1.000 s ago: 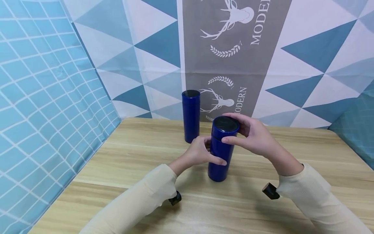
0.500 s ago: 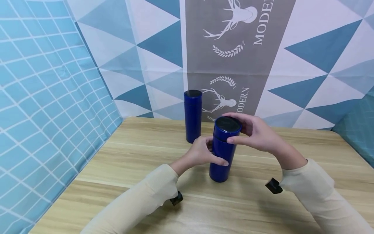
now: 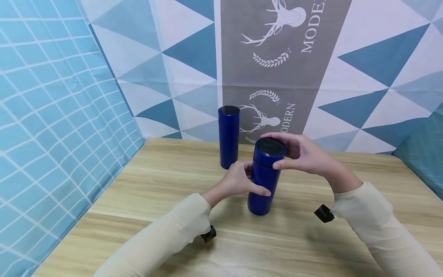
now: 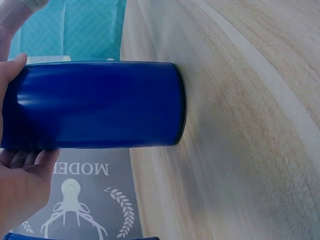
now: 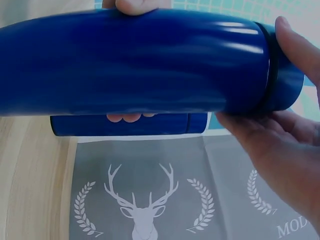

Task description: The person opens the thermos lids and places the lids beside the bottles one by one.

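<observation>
A dark blue vacuum flask [image 3: 264,177] with a black-topped lid [image 3: 270,147] stands on the wooden table, its base at the tabletop in the left wrist view. My left hand [image 3: 238,181] grips the middle of the body, thumb across the near side and fingers behind. Up at the lid, my right hand [image 3: 302,156] holds the rim between thumb and fingers. The right wrist view shows a dark band [image 5: 271,70] between lid and body. Behind and to the left, a second blue flask [image 3: 229,142] of the same kind stands upright, touched by neither hand.
The wooden tabletop [image 3: 166,184] reaches back to a patterned cloth wall [image 3: 187,96] with deer prints. Blue gridded cloth [image 3: 52,115] borders the left side, and teal cloth [image 3: 423,142] the right. Black devices [image 3: 324,213] sit under both wrists.
My right thumb has slid rightward round the near side of the lid, and the right wrist has turned a little. The left hand keeps its hold, and the flask stays in place.
</observation>
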### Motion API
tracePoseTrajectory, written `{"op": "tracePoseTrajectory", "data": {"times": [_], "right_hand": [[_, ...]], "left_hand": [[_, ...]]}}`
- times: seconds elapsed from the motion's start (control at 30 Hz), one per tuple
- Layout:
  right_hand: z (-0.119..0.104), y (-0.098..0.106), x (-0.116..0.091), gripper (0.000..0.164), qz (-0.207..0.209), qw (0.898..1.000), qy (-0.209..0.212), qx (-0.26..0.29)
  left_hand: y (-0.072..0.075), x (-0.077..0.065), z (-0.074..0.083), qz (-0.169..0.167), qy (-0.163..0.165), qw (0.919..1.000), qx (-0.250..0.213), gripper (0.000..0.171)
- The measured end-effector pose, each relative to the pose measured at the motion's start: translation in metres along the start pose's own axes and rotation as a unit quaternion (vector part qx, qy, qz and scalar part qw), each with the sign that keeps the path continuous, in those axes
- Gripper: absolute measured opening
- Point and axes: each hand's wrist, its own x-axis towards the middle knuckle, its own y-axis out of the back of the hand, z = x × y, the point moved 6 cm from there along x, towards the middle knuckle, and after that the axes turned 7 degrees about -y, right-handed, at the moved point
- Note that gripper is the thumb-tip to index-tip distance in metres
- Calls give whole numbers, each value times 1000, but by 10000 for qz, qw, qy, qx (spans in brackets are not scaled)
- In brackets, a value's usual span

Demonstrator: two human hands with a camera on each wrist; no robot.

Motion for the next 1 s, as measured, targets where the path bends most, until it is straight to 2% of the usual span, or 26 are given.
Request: {"op": "tracePoseTrajectory", "data": {"times": [0.27, 0.57, 0.73, 0.83, 0.9, 1.0], "right_hand": [[6, 6, 2, 64, -371, 9985, 179, 347], [14, 4, 7, 65, -865, 9934, 317, 691], [17, 5, 9, 67, -1282, 9865, 526, 872], [19, 4, 10, 73, -1553, 9805, 607, 1036], [19, 4, 9, 79, -1565, 9794, 642, 1106], [15, 4, 7, 80, -1030, 9861, 647, 1133]], "left_hand": [[-1, 3, 3, -69, -93, 9999, 14, 57], [2, -1, 1, -23, 66, 9999, 91, 58], [2, 0, 0, -1, 58, 10000, 30, 57], [2, -1, -1, 30, 102, 9999, -7, 57], [1, -1, -1, 18, 92, 9999, -52, 56], [-1, -1, 0, -16, 63, 9999, -89, 57]]}}
